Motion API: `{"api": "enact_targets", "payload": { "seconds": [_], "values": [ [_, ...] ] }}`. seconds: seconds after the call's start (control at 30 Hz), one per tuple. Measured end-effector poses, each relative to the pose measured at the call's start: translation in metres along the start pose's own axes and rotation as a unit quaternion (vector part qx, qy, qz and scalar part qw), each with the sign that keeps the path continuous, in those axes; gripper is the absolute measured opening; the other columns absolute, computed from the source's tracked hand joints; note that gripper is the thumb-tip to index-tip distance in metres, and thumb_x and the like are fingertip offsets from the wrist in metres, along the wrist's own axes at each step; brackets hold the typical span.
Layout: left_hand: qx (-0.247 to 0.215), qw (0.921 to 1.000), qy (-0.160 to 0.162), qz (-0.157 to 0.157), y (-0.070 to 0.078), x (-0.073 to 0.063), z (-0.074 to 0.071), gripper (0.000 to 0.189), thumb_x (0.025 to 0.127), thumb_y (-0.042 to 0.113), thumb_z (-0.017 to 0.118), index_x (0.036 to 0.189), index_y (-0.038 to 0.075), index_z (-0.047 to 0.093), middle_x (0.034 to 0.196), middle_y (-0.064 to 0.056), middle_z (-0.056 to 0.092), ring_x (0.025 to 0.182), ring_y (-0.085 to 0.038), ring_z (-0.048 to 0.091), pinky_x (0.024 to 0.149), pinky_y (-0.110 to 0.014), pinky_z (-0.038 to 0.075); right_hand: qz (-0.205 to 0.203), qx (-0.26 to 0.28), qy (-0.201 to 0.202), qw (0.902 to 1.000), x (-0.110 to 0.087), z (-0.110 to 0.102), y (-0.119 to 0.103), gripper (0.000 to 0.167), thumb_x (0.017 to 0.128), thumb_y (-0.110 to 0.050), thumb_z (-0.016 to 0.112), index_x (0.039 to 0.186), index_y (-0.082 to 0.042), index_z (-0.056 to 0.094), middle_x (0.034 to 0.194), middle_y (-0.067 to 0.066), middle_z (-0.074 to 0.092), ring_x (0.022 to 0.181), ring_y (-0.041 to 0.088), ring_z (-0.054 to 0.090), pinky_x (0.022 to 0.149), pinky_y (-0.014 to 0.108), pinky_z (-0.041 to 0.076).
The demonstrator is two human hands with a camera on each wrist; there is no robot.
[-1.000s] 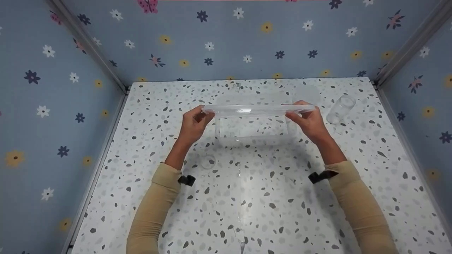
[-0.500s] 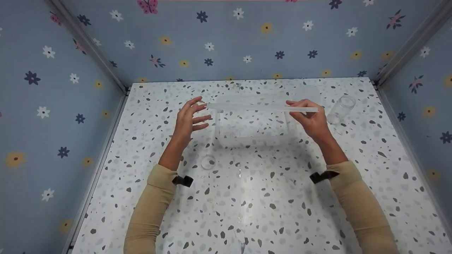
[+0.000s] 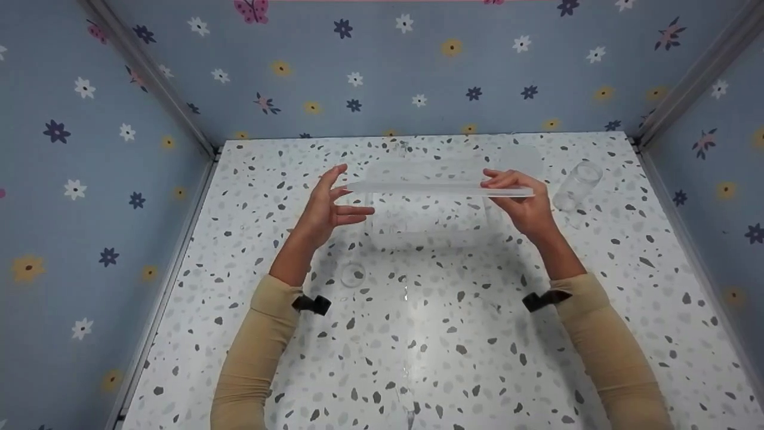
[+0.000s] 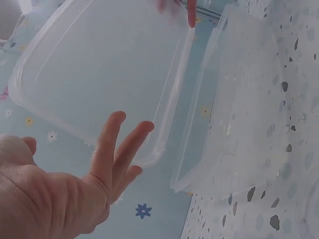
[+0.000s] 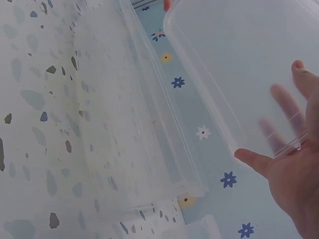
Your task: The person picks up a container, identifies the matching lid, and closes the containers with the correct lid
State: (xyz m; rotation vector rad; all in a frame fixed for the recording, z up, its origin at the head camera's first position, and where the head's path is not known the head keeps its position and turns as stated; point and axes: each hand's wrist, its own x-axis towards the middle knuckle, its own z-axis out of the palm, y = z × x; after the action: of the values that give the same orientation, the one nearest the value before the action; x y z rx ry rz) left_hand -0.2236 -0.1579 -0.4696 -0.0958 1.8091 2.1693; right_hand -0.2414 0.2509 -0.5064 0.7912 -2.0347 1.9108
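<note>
A translucent plastic lid [image 3: 424, 189] is held nearly edge-on above a clear plastic box [image 3: 430, 239] on the speckled table. My right hand [image 3: 525, 200] grips the lid's right end between thumb and fingers; in the right wrist view, fingers [image 5: 286, 107] show blurred through the plastic. At the other end is my left hand [image 3: 322, 212], its fingers spread and fairly straight. From the left wrist view, its fingers [image 4: 107, 144] overlap the lid's corner; whether they touch it, I cannot tell. The box stands apart from the lid, its upper side uncovered.
A clear cylindrical container [image 3: 577, 185] stands or lies right of the box. Near the left forearm is a small clear round piece [image 3: 353, 275]. A faint flat translucent piece [image 3: 519, 158] lies behind my right hand. Flowered wall panels [image 3: 382, 65] border the table.
My left hand has let go of the lid's left end and spread its fingers, moving out, then slightly back in. The right hand keeps its grip; the lid has tilted slightly.
</note>
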Motion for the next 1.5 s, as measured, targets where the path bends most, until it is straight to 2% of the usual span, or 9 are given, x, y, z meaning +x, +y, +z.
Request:
{"api": "enact_targets", "payload": {
  "seconds": [0.2,0.3,0.43,0.53,0.77,0.87,1.37,1.43,1.5],
  "values": [
    [0.002,0.9995,-0.026,-0.019,-0.001,0.001,0.006,0.073,0.117,0.044,0.044,0.181,0.014,0.025,0.191,-0.020,0.000,0.099,-0.016,0.084,0.091,-0.025,0.069,0.001,-0.003,-0.006,1.0000,-0.001,0.002,0.001,0.022,0.103,-0.004,0.081,0.106,0.017,0.074,0.118,-0.011,0.084,0.143,0.017,0.070,0.118,0.028,0.058],
    [-0.005,0.9989,-0.038,-0.028,-0.002,0.002,0.008,0.074,0.115,0.037,0.050,0.179,0.006,0.028,0.190,-0.021,0.014,0.107,-0.019,0.084,0.091,-0.023,0.068,-0.008,-0.003,-0.010,0.9999,-0.001,0.003,0.002,0.030,0.103,-0.010,0.083,0.106,0.017,0.073,0.118,-0.010,0.084,0.145,0.017,0.069,0.120,0.030,0.057],
    [-0.014,0.9987,-0.042,-0.025,-0.004,0.004,0.009,0.074,0.109,0.022,0.051,0.176,-0.001,0.030,0.179,-0.027,0.037,0.130,-0.038,0.079,0.090,-0.021,0.068,-0.014,0.006,-0.014,0.9998,-0.002,0.005,0.003,0.036,0.102,-0.018,0.085,0.106,0.017,0.073,0.119,-0.011,0.083,0.147,0.018,0.067,0.121,0.032,0.057],
    [-0.007,0.9993,-0.030,-0.021,-0.005,0.006,0.010,0.075,0.102,0.013,0.049,0.174,-0.004,0.035,0.178,-0.027,0.039,0.148,-0.040,0.066,0.092,-0.020,0.067,-0.018,0.011,-0.017,0.9996,-0.003,0.006,0.004,0.038,0.102,-0.021,0.085,0.106,0.016,0.073,0.120,-0.011,0.082,0.148,0.022,0.066,0.123,0.033,0.055],
    [-0.018,0.9990,-0.001,-0.041,-0.003,0.008,0.011,0.076,0.096,0.001,0.048,0.172,-0.005,0.039,0.186,-0.019,0.030,0.161,-0.037,0.047,0.128,-0.042,0.050,-0.015,0.006,-0.022,0.9996,-0.005,0.005,0.006,0.037,0.102,-0.020,0.085,0.106,0.015,0.073,0.121,-0.012,0.082,0.149,0.020,0.065,0.124,0.033,0.053],
    [-0.025,0.9987,0.001,-0.046,-0.002,0.008,0.011,0.075,0.097,-0.002,0.047,0.172,-0.006,0.038,0.186,-0.019,0.027,0.165,-0.039,0.043,0.137,-0.051,0.040,-0.012,0.004,-0.021,0.9997,-0.004,0.005,0.006,0.036,0.102,-0.019,0.085,0.106,0.015,0.074,0.121,-0.012,0.082,0.148,0.018,0.065,0.125,0.034,0.053],
    [-0.058,0.9973,0.002,-0.046,-0.003,0.010,0.009,0.072,0.100,-0.006,0.046,0.172,-0.007,0.036,0.187,-0.020,0.026,0.169,-0.040,0.038,0.140,-0.052,0.035,-0.015,-0.011,-0.024,0.9995,-0.004,0.004,0.007,0.038,0.101,-0.019,0.086,0.108,0.016,0.073,0.124,-0.013,0.081,0.148,0.014,0.064,0.125,0.031,0.052],
    [-0.059,0.9975,0.005,-0.039,-0.004,0.011,0.009,0.073,0.100,-0.006,0.045,0.172,-0.007,0.036,0.187,-0.019,0.026,0.168,-0.040,0.039,0.139,-0.052,0.036,-0.015,-0.004,-0.028,0.9995,-0.004,0.003,0.008,0.037,0.101,-0.018,0.087,0.108,0.017,0.074,0.125,-0.012,0.081,0.149,0.016,0.064,0.125,0.031,0.052],
    [-0.058,0.9978,0.008,-0.030,-0.006,0.012,0.009,0.073,0.100,-0.006,0.045,0.172,-0.007,0.036,0.187,-0.018,0.026,0.166,-0.037,0.040,0.130,-0.042,0.048,-0.019,0.006,-0.032,0.9993,-0.004,0.003,0.008,0.036,0.100,-0.016,0.087,0.108,0.017,0.074,0.125,-0.010,0.081,0.149,0.017,0.063,0.127,0.032,0.051]
  ]
}}
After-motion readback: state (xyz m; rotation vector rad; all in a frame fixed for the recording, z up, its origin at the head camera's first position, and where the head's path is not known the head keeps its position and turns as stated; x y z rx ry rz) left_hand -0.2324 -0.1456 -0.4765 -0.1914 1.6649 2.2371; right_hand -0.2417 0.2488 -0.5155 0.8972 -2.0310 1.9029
